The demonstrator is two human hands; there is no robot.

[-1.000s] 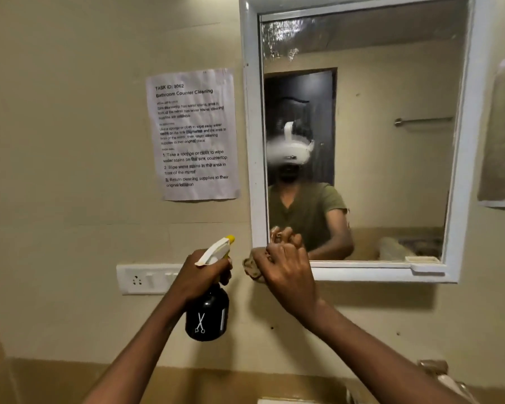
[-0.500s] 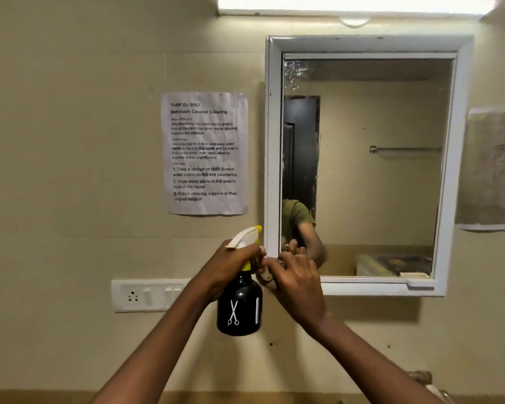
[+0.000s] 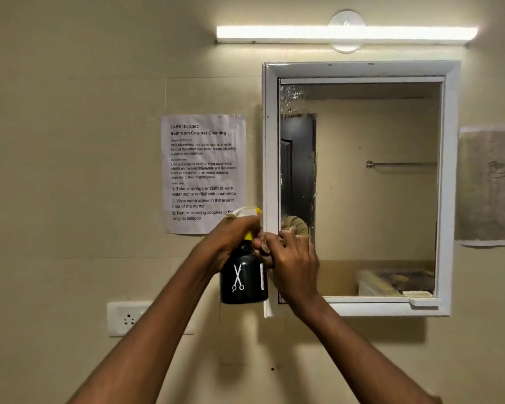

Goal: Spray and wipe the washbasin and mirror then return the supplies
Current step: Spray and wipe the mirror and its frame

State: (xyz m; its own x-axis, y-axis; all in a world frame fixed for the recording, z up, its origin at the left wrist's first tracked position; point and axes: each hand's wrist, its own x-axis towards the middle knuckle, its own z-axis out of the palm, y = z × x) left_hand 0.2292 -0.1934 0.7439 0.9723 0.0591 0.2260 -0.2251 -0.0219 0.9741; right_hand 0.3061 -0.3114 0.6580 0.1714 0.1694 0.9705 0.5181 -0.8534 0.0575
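A white-framed mirror hangs on the beige wall, with a patch of droplets at its top left corner. My left hand grips a black spray bottle with a white and yellow trigger head, held upright just left of the mirror's frame. My right hand is closed around a brownish cloth, pressed at the mirror's lower left edge and touching the bottle's neck. The hand covers most of the cloth. The washbasin is out of view.
A printed task sheet is taped left of the mirror. A white socket plate sits below it. A tube light glows above the mirror. A worn paper hangs to the right.
The view has tilted up and shifted left, so the light now shows and my reflection has left the mirror. Both hands rose together; the bottle moved closer to my right hand.
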